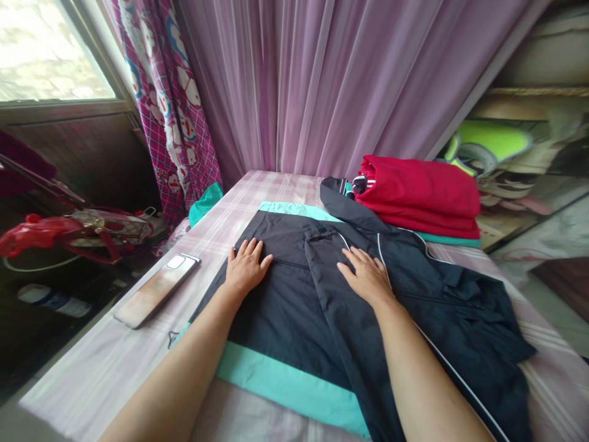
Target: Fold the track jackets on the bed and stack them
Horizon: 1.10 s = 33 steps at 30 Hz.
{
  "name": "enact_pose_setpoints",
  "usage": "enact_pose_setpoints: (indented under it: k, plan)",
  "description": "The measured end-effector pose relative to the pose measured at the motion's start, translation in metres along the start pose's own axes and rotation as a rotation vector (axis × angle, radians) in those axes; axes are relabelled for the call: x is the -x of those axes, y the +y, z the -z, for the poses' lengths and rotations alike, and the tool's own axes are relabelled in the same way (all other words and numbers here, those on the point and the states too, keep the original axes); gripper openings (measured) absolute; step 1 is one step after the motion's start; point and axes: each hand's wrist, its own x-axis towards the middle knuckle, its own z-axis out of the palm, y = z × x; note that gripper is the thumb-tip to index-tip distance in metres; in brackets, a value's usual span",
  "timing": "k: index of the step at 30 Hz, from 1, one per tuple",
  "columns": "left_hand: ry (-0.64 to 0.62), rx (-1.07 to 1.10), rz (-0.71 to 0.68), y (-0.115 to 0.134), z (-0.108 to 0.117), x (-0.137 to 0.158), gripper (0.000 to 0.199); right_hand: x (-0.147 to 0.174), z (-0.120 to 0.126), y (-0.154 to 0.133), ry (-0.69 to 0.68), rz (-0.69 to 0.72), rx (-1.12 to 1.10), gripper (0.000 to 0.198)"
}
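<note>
A dark jacket [285, 307] with turquoise bands and white piping lies spread over the table. One of its sleeves is laid across the body, its cuff near the middle. My left hand [247, 265] rests flat on the jacket's left part, fingers spread, by the hem edge. Flat on the folded-in sleeve and the white piping lies my right hand [367, 276], its fingers apart. Neither hand grips the cloth. Part of the jacket is hidden under my forearms.
A phone [159, 291] lies left of the jacket on the checked tablecloth [92, 374]. Folded red clothes [418, 193] are stacked at the back right. Behind the table hangs a purple curtain [322, 86]. A red-handled bicycle [41, 233] stands at the left, shelves at the right.
</note>
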Motion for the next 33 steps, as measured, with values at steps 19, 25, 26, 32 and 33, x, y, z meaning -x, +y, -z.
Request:
enact_pose_setpoints:
  k: [19,25,26,32,33]
  plan:
    - [0.037,0.159,-0.524,0.099,-0.009,0.068,0.06,-0.002,-0.005,0.006,0.05,0.027,0.01,0.045]
    - [0.044,0.101,-0.474,0.071,-0.01,0.072,0.059,-0.001,-0.004,0.006,0.048,0.019,-0.03,0.046]
    - [0.051,0.079,-0.454,0.062,-0.01,0.073,0.058,-0.001,-0.004,0.006,0.05,0.021,-0.035,0.046]
    - [0.07,-0.034,-0.284,0.006,-0.007,0.069,0.055,-0.001,-0.006,0.008,0.075,0.044,-0.039,0.045]
    - [0.065,-0.042,-0.246,0.0,-0.006,0.067,0.055,-0.001,-0.007,0.008,0.077,0.043,-0.037,0.045]
